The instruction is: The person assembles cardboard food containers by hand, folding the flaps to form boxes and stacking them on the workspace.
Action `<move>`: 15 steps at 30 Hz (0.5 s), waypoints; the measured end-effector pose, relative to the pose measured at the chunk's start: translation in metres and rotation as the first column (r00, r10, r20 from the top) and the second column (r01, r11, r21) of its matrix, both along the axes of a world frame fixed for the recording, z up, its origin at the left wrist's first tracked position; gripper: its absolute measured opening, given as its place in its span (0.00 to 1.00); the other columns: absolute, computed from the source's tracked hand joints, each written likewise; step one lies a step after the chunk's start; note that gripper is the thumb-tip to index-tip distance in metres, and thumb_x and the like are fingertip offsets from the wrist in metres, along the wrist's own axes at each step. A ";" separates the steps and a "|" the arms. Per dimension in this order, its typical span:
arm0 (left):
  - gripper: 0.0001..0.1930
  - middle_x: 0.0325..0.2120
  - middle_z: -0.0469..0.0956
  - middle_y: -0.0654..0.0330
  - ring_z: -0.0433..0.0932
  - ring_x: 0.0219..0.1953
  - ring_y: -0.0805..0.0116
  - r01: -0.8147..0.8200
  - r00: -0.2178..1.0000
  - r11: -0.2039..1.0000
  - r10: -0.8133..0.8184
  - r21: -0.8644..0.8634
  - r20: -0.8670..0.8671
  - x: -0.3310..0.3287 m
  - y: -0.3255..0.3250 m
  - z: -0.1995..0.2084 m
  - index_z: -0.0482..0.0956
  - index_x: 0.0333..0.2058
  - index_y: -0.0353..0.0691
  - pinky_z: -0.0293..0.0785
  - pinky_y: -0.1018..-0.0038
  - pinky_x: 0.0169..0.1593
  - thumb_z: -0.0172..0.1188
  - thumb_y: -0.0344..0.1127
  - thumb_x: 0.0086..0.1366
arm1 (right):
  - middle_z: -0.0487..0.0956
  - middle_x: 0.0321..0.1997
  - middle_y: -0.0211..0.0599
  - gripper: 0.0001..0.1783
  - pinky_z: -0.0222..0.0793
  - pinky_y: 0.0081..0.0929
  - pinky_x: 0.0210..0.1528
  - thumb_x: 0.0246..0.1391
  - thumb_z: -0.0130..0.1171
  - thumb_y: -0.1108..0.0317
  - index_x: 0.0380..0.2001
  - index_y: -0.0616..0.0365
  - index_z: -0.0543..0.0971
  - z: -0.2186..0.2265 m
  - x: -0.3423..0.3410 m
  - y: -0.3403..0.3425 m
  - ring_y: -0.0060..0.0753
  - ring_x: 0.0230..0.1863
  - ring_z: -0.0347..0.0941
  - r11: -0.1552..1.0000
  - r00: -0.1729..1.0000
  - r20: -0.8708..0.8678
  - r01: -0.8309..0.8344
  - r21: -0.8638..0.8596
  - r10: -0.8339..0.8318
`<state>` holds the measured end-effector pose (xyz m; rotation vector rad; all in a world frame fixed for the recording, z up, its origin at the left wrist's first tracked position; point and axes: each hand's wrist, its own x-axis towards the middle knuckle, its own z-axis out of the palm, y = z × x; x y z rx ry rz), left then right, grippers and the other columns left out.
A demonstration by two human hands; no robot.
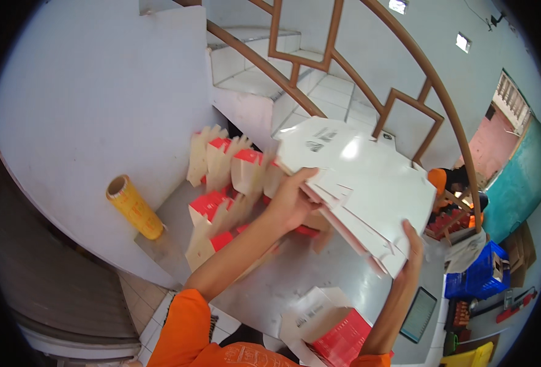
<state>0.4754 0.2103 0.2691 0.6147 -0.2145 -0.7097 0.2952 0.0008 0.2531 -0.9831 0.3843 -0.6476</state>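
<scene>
Cardboard (374, 174), a loose stack of flat white blanks with their edges slightly fanned, is held up at the centre right of the frame, clear of the grey metal table (252, 303). From where I stand, the left hand (292, 199) is closed around the stack's left edge, near the middle of the frame, while the right hand (411, 248) grips its lower right corner with the thumb over the white face. Left of centre, two rough rows of red-and-cream cartons (246, 171) stand on the tabletop with their flaps up; those look formed already, though blur and the left arm keep me from counting them. At the bottom centre sits another red-and-white carton (344, 336), its pale flaps spread wide, and I can't tell whether it is fully shaped. I'd judge the work only partly along: a fair batch is standing, but the sheets in the hands are all unfolded, and how many there are doesn't show. A yellow roll (134, 208) stands at the table's left end, and a dark-edged tablet (418, 315) lies toward the lower right.
</scene>
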 end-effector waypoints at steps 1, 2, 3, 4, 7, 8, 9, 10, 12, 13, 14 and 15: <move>0.25 0.49 0.75 0.56 0.75 0.51 0.60 -0.087 0.996 0.996 0.087 -0.022 0.034 0.019 0.015 0.001 0.67 0.55 0.37 0.71 0.59 0.54 0.59 0.38 0.61 | 0.76 0.51 0.46 0.29 0.73 0.31 0.51 0.54 0.63 0.66 0.55 0.70 0.68 -0.004 0.033 0.016 0.37 0.49 0.76 0.999 0.999 0.019 -0.038 0.009 0.038; 0.25 0.50 0.75 0.55 0.74 0.52 0.59 -0.168 0.984 0.986 0.169 -0.021 0.057 0.046 0.034 -0.004 0.66 0.56 0.36 0.69 0.59 0.57 0.60 0.36 0.60 | 0.75 0.52 0.45 0.30 0.73 0.31 0.52 0.54 0.63 0.68 0.56 0.69 0.67 -0.009 0.066 0.030 0.37 0.51 0.75 0.991 0.991 0.046 -0.129 0.047 0.127; 0.26 0.51 0.74 0.54 0.73 0.54 0.57 -0.197 0.980 0.980 0.198 -0.022 0.012 0.075 0.051 -0.010 0.66 0.56 0.36 0.69 0.59 0.59 0.60 0.33 0.59 | 0.74 0.53 0.44 0.30 0.73 0.31 0.53 0.54 0.63 0.69 0.58 0.68 0.66 -0.014 0.099 0.043 0.37 0.52 0.74 0.975 0.976 0.071 -0.210 0.080 0.204; 0.27 0.52 0.73 0.53 0.71 0.55 0.56 -0.226 0.973 0.974 0.226 0.001 0.049 0.099 0.070 -0.006 0.66 0.56 0.35 0.68 0.58 0.59 0.60 0.32 0.58 | 0.74 0.54 0.43 0.30 0.73 0.31 0.53 0.54 0.62 0.69 0.58 0.67 0.65 -0.020 0.131 0.057 0.37 0.52 0.74 0.973 0.972 0.092 -0.221 0.068 0.214; 0.23 0.48 0.75 0.56 0.73 0.51 0.60 -0.342 0.939 0.932 0.335 0.117 0.079 0.172 0.111 -0.001 0.70 0.52 0.38 0.68 0.60 0.54 0.59 0.37 0.58 | 0.73 0.55 0.41 0.29 0.73 0.32 0.53 0.55 0.60 0.72 0.59 0.64 0.65 -0.017 0.208 0.114 0.37 0.53 0.73 0.959 0.955 0.159 -0.268 0.093 0.252; 0.23 0.48 0.75 0.56 0.73 0.51 0.60 -0.337 0.941 0.934 0.329 0.122 0.086 0.194 0.119 0.003 0.70 0.52 0.38 0.68 0.60 0.54 0.59 0.37 0.58 | 0.73 0.55 0.41 0.29 0.73 0.32 0.53 0.55 0.60 0.72 0.59 0.64 0.65 -0.023 0.233 0.121 0.37 0.53 0.73 0.960 0.955 0.165 -0.263 0.098 0.245; 0.25 0.51 0.73 0.53 0.71 0.54 0.57 -0.332 0.941 0.930 0.315 0.155 0.122 0.218 0.126 0.008 0.67 0.55 0.36 0.66 0.58 0.57 0.58 0.37 0.59 | 0.73 0.54 0.41 0.28 0.73 0.33 0.54 0.56 0.60 0.72 0.59 0.64 0.65 -0.040 0.265 0.123 0.37 0.53 0.73 0.924 0.927 0.216 -0.345 0.163 0.307; 0.27 0.54 0.71 0.49 0.69 0.57 0.54 -0.332 0.939 0.926 0.305 0.182 0.161 0.244 0.133 0.014 0.64 0.57 0.33 0.65 0.57 0.61 0.57 0.37 0.61 | 0.73 0.54 0.40 0.27 0.72 0.33 0.55 0.56 0.59 0.72 0.58 0.63 0.65 -0.048 0.296 0.127 0.36 0.53 0.73 0.877 0.888 0.275 -0.430 0.215 0.368; 0.28 0.54 0.70 0.49 0.69 0.57 0.54 -0.343 0.927 0.921 0.300 0.184 0.226 0.311 0.152 0.018 0.64 0.57 0.33 0.64 0.57 0.61 0.56 0.39 0.61 | 0.74 0.52 0.40 0.25 0.73 0.36 0.54 0.56 0.59 0.72 0.57 0.62 0.66 -0.046 0.349 0.153 0.37 0.52 0.74 0.848 0.871 0.323 -0.458 0.268 0.369; 0.28 0.54 0.70 0.48 0.69 0.57 0.53 -0.356 0.913 0.914 0.297 0.193 0.279 0.338 0.159 0.020 0.63 0.58 0.33 0.63 0.56 0.62 0.55 0.41 0.62 | 0.75 0.51 0.40 0.24 0.74 0.39 0.54 0.56 0.59 0.71 0.55 0.60 0.67 -0.042 0.375 0.171 0.39 0.51 0.74 0.810 0.855 0.361 -0.489 0.325 0.371; 0.30 0.54 0.70 0.48 0.68 0.58 0.53 -0.397 0.875 0.911 0.341 0.108 0.343 0.357 0.159 0.024 0.62 0.59 0.34 0.62 0.56 0.62 0.54 0.46 0.64 | 0.74 0.51 0.40 0.24 0.74 0.39 0.53 0.56 0.58 0.71 0.55 0.60 0.67 -0.037 0.402 0.189 0.39 0.51 0.74 0.866 0.886 0.391 -0.384 0.320 0.249; 0.30 0.54 0.70 0.48 0.68 0.58 0.53 -0.394 0.878 0.912 0.336 0.117 0.341 0.367 0.162 0.017 0.62 0.59 0.34 0.62 0.56 0.62 0.54 0.46 0.64 | 0.74 0.52 0.40 0.24 0.75 0.39 0.53 0.57 0.57 0.72 0.55 0.60 0.66 -0.037 0.426 0.209 0.39 0.52 0.74 0.906 0.906 0.407 -0.268 0.328 0.120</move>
